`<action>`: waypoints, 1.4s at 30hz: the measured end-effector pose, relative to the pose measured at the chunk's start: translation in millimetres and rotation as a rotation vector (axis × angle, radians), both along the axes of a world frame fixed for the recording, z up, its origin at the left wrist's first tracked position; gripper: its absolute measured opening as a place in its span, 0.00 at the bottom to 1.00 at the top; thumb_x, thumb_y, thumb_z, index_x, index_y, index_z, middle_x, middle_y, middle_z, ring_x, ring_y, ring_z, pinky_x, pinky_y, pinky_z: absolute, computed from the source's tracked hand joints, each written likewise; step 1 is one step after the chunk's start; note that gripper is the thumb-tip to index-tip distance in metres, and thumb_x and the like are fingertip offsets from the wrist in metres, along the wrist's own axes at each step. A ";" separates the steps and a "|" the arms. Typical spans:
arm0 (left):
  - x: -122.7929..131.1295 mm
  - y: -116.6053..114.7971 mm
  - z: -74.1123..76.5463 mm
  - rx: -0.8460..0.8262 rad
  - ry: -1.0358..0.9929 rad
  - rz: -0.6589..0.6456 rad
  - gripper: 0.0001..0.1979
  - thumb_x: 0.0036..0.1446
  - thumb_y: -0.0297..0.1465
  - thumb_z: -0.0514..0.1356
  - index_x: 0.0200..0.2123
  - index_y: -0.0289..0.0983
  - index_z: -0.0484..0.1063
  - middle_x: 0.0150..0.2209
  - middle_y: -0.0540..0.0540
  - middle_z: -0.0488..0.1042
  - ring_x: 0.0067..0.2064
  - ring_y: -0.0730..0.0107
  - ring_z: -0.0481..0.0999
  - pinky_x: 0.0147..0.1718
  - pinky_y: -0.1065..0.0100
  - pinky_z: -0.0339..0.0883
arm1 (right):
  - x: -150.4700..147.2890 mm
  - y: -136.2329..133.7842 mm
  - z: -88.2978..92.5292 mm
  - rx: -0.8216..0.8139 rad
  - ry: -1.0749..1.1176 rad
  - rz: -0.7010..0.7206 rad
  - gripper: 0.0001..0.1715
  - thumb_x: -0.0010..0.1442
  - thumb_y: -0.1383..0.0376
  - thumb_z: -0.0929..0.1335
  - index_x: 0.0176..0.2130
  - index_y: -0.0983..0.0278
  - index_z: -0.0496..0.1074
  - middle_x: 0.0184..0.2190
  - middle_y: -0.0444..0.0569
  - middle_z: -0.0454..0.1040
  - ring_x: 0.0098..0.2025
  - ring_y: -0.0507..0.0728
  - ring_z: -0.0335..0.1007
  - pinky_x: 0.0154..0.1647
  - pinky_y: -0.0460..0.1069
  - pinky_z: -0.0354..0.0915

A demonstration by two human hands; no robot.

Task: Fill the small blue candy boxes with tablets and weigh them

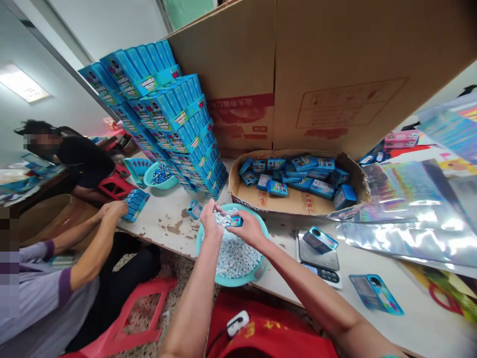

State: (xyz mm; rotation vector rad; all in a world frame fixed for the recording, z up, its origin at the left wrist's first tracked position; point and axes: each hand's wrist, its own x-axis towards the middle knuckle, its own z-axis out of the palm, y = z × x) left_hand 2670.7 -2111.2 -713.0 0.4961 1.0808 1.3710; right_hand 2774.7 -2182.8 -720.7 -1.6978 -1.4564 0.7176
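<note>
Over a turquoise basin (234, 283) full of small white candies (238, 256), my two hands work close together. My left hand (211, 220) is cupped around a heap of the white candies. In my right hand (249, 229) a small blue box (236, 221) is pinched, its near end right beside the left hand's candies. Just left of my left hand, another small blue box (194, 209) lies on the table.
A shallow carton (309, 206) of several blue boxes sits behind the basin. Display boxes (179, 119) are stacked at left. To the right are a scale (320, 268) bearing a blue pack (321, 239), another pack (376, 294) and shiny sheets (406, 233). A co-worker's hands (114, 210) are at left.
</note>
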 end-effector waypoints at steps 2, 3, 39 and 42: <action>0.7 2.0 -1.3 -0.004 0.005 0.002 0.19 0.42 0.42 0.66 0.25 0.36 0.62 0.17 0.55 0.65 0.18 0.76 0.66 0.22 0.72 0.62 | 1.1 2.7 -0.5 0.005 0.006 0.009 0.19 0.47 0.61 0.74 0.41 0.61 0.73 0.39 0.46 0.77 0.42 0.59 0.72 0.44 0.51 0.64; 1.1 3.3 -2.0 0.008 0.009 -0.002 0.18 0.43 0.42 0.66 0.25 0.36 0.62 0.17 0.55 0.65 0.19 0.76 0.66 0.22 0.72 0.63 | 1.2 3.9 -1.1 0.013 0.006 0.012 0.19 0.47 0.62 0.74 0.41 0.61 0.73 0.40 0.46 0.76 0.42 0.59 0.72 0.45 0.51 0.64; -23.4 6.1 -123.5 0.104 1.457 -0.734 0.19 0.58 0.40 0.54 0.51 0.40 0.70 0.57 0.38 0.64 0.60 0.48 0.58 0.58 0.48 0.51 | 30.7 -14.5 1.8 -0.038 0.301 -0.153 0.24 0.46 0.55 0.76 0.42 0.62 0.74 0.39 0.47 0.76 0.40 0.58 0.73 0.45 0.52 0.67; -10.4 4.8 -125.3 0.054 1.363 -0.787 0.16 0.54 0.39 0.58 0.45 0.40 0.73 0.49 0.37 0.70 0.54 0.47 0.66 0.52 0.50 0.57 | 28.1 -14.9 -3.4 -0.046 0.255 -0.166 0.24 0.46 0.55 0.76 0.41 0.62 0.74 0.39 0.48 0.77 0.40 0.58 0.73 0.44 0.52 0.67</action>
